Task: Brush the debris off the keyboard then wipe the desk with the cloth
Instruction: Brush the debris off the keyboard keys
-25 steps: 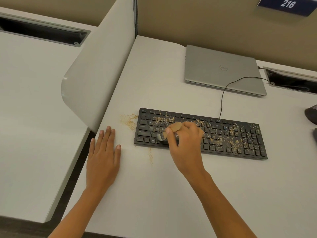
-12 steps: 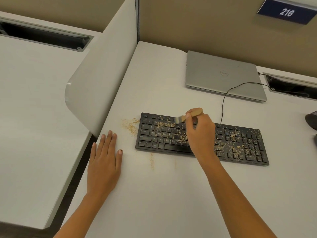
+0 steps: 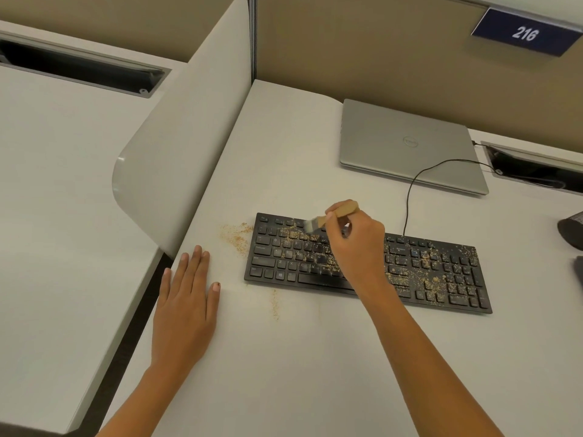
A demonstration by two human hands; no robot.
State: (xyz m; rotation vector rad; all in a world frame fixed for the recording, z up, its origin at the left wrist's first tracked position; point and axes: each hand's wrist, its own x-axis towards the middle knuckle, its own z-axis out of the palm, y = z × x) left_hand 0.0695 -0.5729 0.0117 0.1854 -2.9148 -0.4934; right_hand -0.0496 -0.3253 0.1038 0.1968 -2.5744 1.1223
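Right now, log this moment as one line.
right hand: grips wooden-handled brush over black keyboard | left hand: flat on white desk | tan debris: on keyboard, desk

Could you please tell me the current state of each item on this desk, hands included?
desk: debris scattered left of the keyboard
keyboard: lying flat, strewn with debris
right hand: grips the brush handle
brush: bristles at upper key rows
left hand: flat on desk, fingers straight
laptop: lid closed

Closed silver laptop (image 3: 407, 146) behind; blue "216" sign (image 3: 525, 33) on partition (image 3: 189, 137).
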